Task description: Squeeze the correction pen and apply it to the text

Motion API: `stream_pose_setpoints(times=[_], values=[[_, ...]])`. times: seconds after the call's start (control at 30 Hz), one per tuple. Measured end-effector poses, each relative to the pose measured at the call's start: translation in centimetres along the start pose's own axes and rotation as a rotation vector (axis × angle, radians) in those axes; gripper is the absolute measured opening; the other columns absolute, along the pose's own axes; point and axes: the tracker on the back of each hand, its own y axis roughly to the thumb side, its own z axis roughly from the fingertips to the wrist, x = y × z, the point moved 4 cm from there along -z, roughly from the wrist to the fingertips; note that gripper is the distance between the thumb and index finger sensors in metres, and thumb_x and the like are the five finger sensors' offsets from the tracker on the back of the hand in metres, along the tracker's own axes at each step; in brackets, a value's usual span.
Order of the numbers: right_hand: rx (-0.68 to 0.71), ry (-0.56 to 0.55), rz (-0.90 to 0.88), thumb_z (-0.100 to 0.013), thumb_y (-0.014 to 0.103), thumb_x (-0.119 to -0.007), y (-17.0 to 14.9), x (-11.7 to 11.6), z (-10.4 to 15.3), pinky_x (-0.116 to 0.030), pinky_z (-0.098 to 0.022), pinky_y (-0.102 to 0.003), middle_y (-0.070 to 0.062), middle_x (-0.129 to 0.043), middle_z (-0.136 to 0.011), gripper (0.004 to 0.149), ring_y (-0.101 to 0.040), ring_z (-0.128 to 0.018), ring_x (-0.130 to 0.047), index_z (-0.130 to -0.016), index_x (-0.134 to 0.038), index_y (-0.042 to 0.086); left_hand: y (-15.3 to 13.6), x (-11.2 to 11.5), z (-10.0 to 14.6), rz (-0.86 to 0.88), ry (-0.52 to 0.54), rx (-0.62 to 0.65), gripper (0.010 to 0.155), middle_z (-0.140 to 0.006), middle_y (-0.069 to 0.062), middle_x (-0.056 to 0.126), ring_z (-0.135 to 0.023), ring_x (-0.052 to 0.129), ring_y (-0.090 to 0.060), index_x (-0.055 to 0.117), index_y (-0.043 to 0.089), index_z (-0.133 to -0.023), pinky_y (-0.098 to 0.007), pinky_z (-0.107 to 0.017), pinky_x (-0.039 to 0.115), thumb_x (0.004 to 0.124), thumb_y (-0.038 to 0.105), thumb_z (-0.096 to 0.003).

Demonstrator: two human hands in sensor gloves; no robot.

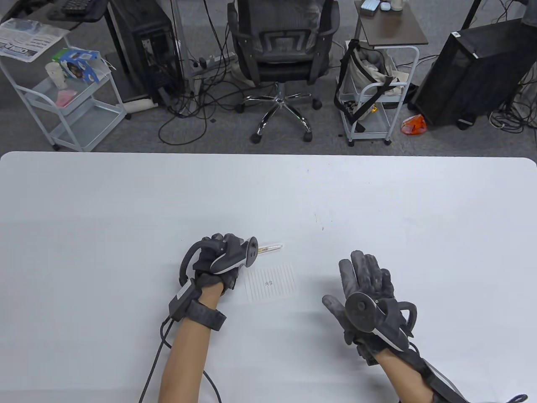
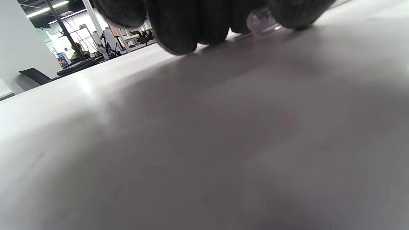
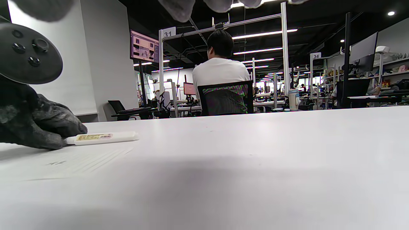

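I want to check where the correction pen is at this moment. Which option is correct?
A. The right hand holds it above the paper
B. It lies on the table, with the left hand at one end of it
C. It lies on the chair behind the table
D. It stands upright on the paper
B: the correction pen lies flat on the table, its near end under the left hand, while the right hand is spread open, away from it.

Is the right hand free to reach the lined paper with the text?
Probably yes: the right hand hovers open beside the lined paper, bare table between them; the left hand with the correction pen sits across it.
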Motion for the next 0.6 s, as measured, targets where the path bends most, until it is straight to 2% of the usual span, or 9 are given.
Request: stream_pose_setpoints(times=[0.13,0.3,0.47,0.6], values=[[-0.012,-0.001,0.006,-0.040,0.073,-0.057,-0.1,0.1,0.0,-0.039,-0.077,-0.061,-0.005,-0.027,-0.120,0.084,-0.038,-0.108,-0.030,-0.106,-0.037,0.026,0.3,-0.1,-0.1,-0.018,-0.005,-0.011,0.051,-0.094,0.010,0.076,-0.082,0.087,-0.017,0.063,0.036,-0.092,-0.047,-0.072,0.069,0.070,0.050,-0.0436],[-0.024,0.005,-0.001,-0.040,0.073,-0.057,-0.4,0.0,0.0,-0.039,-0.077,-0.061,-0.006,-0.027,-0.120,0.084,-0.038,-0.108,-0.030,-0.106,-0.037,0.026,0.2,-0.3,-0.1,-0.035,0.010,-0.020,0.049,-0.088,0.008,0.081,-0.075,0.090,-0.017,0.067,0.034,-0.088,-0.047,-0.069,0.072,0.072,0.050,-0.0424],[-0.026,0.005,-0.008,-0.040,0.073,-0.058,-0.5,0.1,0.0,-0.039,-0.077,-0.061,-0.006,-0.027,-0.120,0.084,-0.038,-0.108,-0.030,-0.106,-0.037,0.026,-1.5,-1.5,1.0,-0.013,0.128,-0.043,0.049,-0.081,0.004,0.087,-0.065,0.096,-0.018,0.073,0.029,-0.084,-0.047,-0.061,0.078,0.073,0.049,-0.0388],[-0.029,0.014,-0.009,-0.040,0.073,-0.058,-0.6,0.0,0.0,-0.039,-0.077,-0.061,-0.006,-0.027,-0.120,0.084,-0.038,-0.108,-0.030,-0.106,-0.037,0.026,-3.4,-3.4,3.2,0.021,0.187,-0.019,0.050,-0.079,0.003,0.088,-0.062,0.097,-0.019,0.073,0.027,-0.084,-0.047,-0.059,0.079,0.073,0.049,-0.0385]])
